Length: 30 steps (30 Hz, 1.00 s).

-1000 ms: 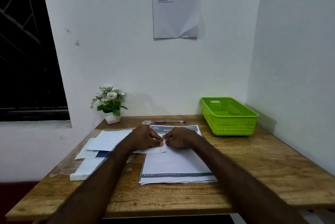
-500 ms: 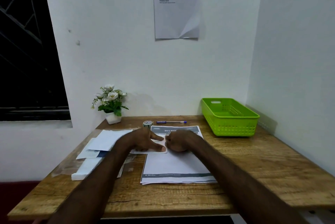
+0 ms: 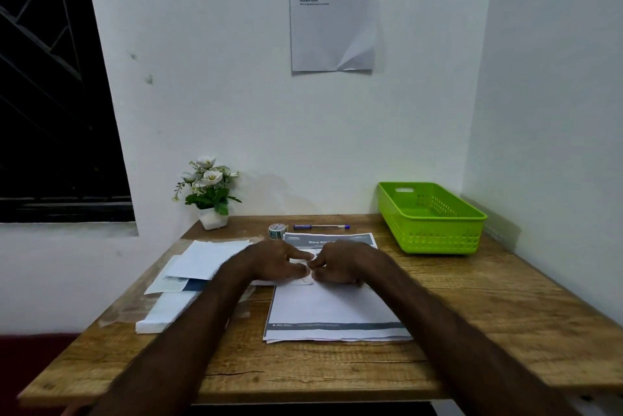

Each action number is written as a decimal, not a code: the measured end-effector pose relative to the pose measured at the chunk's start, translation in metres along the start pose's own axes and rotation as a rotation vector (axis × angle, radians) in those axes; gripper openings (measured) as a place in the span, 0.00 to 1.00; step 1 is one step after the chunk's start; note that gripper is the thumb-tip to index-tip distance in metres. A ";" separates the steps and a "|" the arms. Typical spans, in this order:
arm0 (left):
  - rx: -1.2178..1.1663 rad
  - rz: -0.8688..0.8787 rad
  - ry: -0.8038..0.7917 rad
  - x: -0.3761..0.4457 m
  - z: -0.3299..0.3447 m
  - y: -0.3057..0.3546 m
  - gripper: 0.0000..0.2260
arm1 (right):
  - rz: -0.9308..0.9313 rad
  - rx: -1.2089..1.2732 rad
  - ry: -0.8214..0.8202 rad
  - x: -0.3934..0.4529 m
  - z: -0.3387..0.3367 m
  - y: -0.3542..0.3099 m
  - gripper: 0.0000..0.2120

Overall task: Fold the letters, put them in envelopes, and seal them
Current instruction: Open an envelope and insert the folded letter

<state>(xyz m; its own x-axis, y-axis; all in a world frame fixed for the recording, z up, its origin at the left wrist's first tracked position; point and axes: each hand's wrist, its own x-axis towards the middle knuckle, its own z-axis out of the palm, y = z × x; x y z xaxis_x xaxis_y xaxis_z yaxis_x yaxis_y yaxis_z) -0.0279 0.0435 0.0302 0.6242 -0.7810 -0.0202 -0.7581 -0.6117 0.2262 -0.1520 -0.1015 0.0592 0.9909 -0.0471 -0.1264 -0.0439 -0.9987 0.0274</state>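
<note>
Here both hands meet over a small white paper point(image 3: 305, 280) lying crosswise on the letters point(image 3: 332, 309); left hand point(image 3: 276, 264) and right hand point(image 3: 340, 267) pinch its right end, equally near

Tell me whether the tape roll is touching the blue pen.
Apart. The head view shows the tape roll standing left of the blue pen, with a strip of bare wooden table plainly visible between them.
</note>
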 end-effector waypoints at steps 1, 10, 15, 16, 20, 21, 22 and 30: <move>0.030 -0.006 0.009 0.003 0.002 -0.001 0.19 | 0.008 0.010 0.008 0.000 0.001 -0.001 0.20; 0.139 -0.020 0.066 0.017 0.008 -0.005 0.18 | 0.036 0.241 -0.124 -0.001 -0.002 0.003 0.22; 0.151 -0.013 0.113 0.022 0.012 -0.010 0.17 | 0.033 0.328 -0.169 -0.003 -0.010 0.007 0.21; 0.143 -0.013 0.116 0.023 0.013 -0.011 0.17 | 0.036 0.334 -0.180 -0.004 -0.010 0.007 0.21; 0.104 -0.014 0.152 0.024 0.016 -0.014 0.16 | 0.042 0.342 -0.183 0.000 -0.010 0.010 0.21; 0.082 -0.026 0.169 0.024 0.017 -0.014 0.16 | 0.046 0.347 -0.183 0.001 -0.009 0.011 0.21; 0.062 -0.035 0.187 0.025 0.018 -0.015 0.17 | 0.051 0.351 -0.182 0.002 -0.009 0.011 0.21; -0.053 -0.027 0.274 0.043 0.013 -0.015 0.12 | 0.042 0.351 -0.172 -0.001 -0.009 0.009 0.22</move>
<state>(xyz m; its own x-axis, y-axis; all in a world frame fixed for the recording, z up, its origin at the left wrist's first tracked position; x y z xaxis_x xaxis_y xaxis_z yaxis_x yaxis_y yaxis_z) 0.0078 0.0169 0.0137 0.6774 -0.6969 0.2355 -0.7339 -0.6187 0.2803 -0.1521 -0.1106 0.0689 0.9527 -0.0615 -0.2978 -0.1549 -0.9409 -0.3013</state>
